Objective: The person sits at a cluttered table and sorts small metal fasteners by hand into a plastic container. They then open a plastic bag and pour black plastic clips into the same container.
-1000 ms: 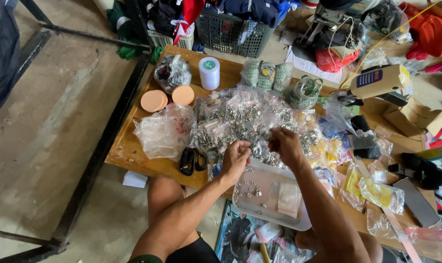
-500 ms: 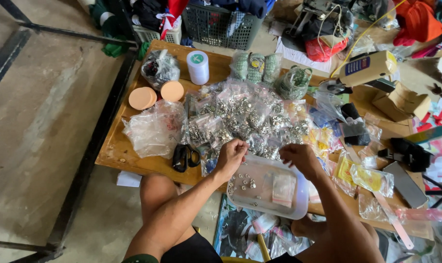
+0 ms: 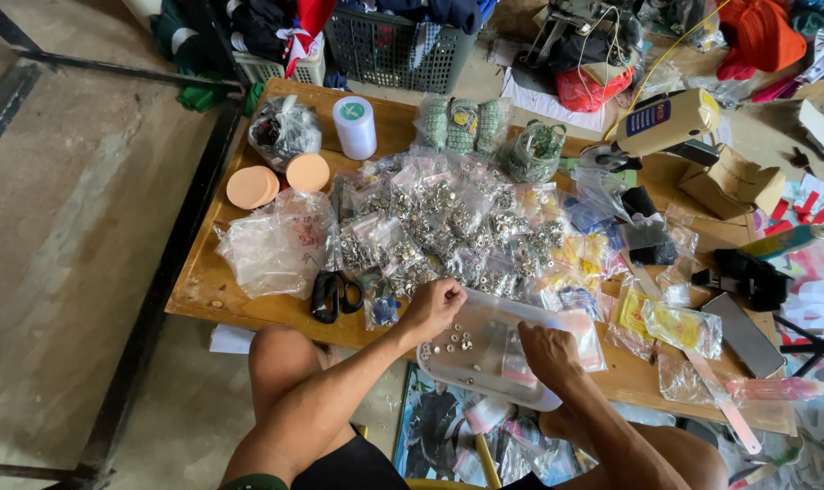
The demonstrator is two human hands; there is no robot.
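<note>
Knees: bare, at 6 o'clock, tucked under the near edge of the low wooden table [image 3: 214, 289].
Tray: clear plastic tray [image 3: 485, 374], overhanging the table's near edge, a scatter of small metal snaps [image 3: 455, 345] on its floor (too small to count).
Right hand: right hand [image 3: 550, 352], resting on the tray's 3 o'clock side, fingers curled down over a flat clear packet; whether pinching anything, cannot tell.
Left hand: left hand [image 3: 435, 306], at the tray's 11 o'clock corner, fingers bunched together, tips hidden, just above the loose snaps.
Scissors: black-handled scissors [image 3: 333, 295], at 9 o'clock of the left hand, flat on the wood.
Middle of table: heap of small clear bags [image 3: 448, 222] of silver hardware, at 12 o'clock of the hands; crumpled clear bag [image 3: 276, 243] at 10 o'clock.
Far edge: two peach discs [image 3: 280, 180], white thread spool [image 3: 355, 126] upright (green top), green bundles beside it.
Beyond: dark mesh basket [image 3: 389, 45] on the floor at 12 o'clock.
</note>
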